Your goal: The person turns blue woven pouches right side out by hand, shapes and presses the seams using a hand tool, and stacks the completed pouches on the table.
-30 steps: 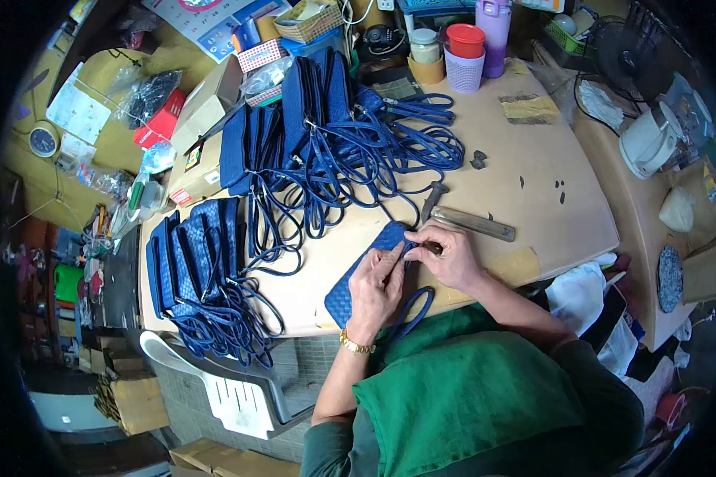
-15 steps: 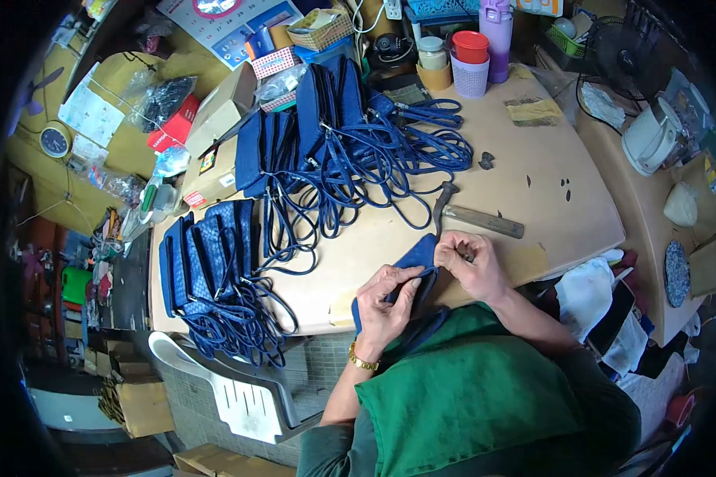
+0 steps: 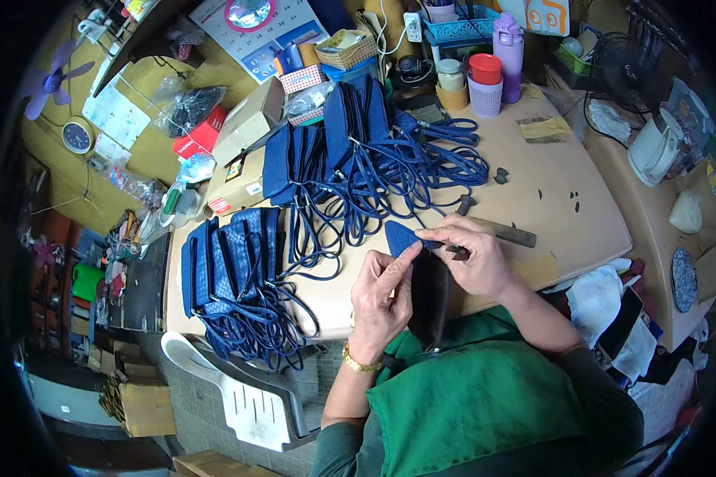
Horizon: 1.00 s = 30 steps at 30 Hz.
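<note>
A blue woven pouch (image 3: 402,237) is held up at the table's front edge, its dark inside showing below the hands. My left hand (image 3: 382,298) pinches its edge, a gold watch on the wrist. Opposite, my right hand (image 3: 471,256) grips the pouch's upper corner, with a small dark object between its fingers that I cannot make out. Just beyond the right hand lies a hammer (image 3: 511,233) with a wooden handle. Blue pouches with looped straps stand in a back group (image 3: 294,163) and a left group (image 3: 229,254).
The table (image 3: 549,187) bears small dark scraps at the right. Along its back stand a purple bottle (image 3: 507,60), a red-lidded container (image 3: 485,70) and a jar (image 3: 450,76). A white chair (image 3: 254,409) is at the front left; a kettle (image 3: 655,147) stands at the right.
The pouch has turned and opened, showing its dark inside. Both hands have shifted their grip along its edge. The whole view has swung, so the table sits lower and farther right.
</note>
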{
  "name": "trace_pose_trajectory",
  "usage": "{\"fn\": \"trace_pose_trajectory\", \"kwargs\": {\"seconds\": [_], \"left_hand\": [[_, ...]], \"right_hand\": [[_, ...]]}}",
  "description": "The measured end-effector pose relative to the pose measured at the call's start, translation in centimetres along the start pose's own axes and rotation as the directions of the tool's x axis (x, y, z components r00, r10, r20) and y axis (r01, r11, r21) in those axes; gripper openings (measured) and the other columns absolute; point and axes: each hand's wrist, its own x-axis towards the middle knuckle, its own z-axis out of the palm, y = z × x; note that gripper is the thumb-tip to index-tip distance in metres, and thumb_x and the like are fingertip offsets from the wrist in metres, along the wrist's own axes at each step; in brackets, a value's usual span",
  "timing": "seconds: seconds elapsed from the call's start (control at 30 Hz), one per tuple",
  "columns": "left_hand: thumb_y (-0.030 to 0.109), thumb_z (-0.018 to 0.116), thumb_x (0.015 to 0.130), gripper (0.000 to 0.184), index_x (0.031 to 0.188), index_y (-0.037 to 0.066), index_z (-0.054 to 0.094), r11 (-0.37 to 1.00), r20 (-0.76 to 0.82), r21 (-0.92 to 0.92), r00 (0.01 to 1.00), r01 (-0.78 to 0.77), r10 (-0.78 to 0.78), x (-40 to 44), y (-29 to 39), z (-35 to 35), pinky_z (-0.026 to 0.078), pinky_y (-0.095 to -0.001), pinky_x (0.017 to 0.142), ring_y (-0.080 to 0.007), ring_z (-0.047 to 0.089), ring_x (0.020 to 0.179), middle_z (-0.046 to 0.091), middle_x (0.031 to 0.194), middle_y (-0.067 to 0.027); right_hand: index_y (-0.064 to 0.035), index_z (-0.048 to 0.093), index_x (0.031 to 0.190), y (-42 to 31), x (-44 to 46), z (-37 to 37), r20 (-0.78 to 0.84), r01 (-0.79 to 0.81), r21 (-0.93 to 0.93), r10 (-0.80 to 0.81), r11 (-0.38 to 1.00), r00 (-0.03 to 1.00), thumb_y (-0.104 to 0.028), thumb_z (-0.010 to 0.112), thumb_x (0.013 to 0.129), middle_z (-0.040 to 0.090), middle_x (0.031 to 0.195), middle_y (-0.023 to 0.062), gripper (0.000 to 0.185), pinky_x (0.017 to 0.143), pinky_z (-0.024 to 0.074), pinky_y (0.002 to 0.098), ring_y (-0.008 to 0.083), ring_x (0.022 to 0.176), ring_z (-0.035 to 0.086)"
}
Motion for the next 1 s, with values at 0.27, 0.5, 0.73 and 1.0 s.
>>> {"fn": "trace_pose_trajectory", "kwargs": {"seconds": [0.27, 0.5, 0.73, 1.0], "left_hand": [[0.006, 0.058, 0.091, 0.024, 0.112, -0.004, 0.063, 0.372, 0.581, -0.546, 0.659, 0.751, -0.478, -3.8, -7.3, -0.1, 0.044, -0.0200, 0.080, -0.0082, 0.059, 0.089, 0.065, 0.093, -0.0009], [0.004, 0.070, 0.083, 0.030, 0.112, -0.003, 0.065, 0.716, 0.328, -0.312, 0.778, 0.624, -0.536, -3.4, -5.6, 1.2, 0.049, -0.0231, 0.076, -0.0087, 0.060, 0.084, 0.067, 0.095, -0.0048], [0.008, 0.071, 0.083, 0.010, 0.086, -0.002, 0.071, 0.768, 0.284, -0.148, 0.771, 0.623, -0.571, -2.6, -6.5, 1.0, 0.045, -0.0232, 0.056, -0.0066, 0.056, 0.059, 0.065, 0.066, -0.0058], [0.011, 0.067, 0.089, 0.013, 0.083, -0.001, 0.064, 0.742, 0.275, -0.142, 0.747, 0.655, -0.606, -3.6, -8.5, 1.9, 0.041, -0.0208, 0.055, -0.0047, 0.051, 0.060, 0.060, 0.067, 0.0010]], "right_hand": [[0.0005, 0.064, 0.091, 5.2, 0.4, 1.1, 0.406, -0.186, -0.126, 0.222, 0.974, 0.887, -0.018, 0.062, 0.086, 0.065, 0.081, 0.0174, 0.019, 0.073, 0.0480, 0.0379, 0.0288, 0.078, 0.064], [0.0020, 0.065, 0.091, 5.3, 0.3, 2.2, 0.436, -0.371, -0.217, 0.430, 0.903, 0.790, -0.023, 0.063, 0.087, 0.066, 0.082, 0.0219, 0.026, 0.074, 0.0469, 0.0443, 0.0364, 0.081, 0.064], [0.0011, 0.063, 0.090, 6.9, 0.0, 2.4, 0.480, -0.383, -0.044, 0.356, 0.923, 0.802, -0.020, 0.065, 0.086, 0.065, 0.080, 0.0170, 0.021, 0.072, 0.0468, 0.0445, 0.0364, 0.080, 0.063], [-0.0079, 0.052, 0.112, 0.7, -1.7, 2.0, 0.194, 0.039, -0.527, 0.076, 0.849, 0.978, -0.010, 0.065, 0.082, 0.051, 0.100, 0.0128, 0.033, 0.078, 0.0472, 0.0458, 0.0335, 0.087, 0.060]]}}
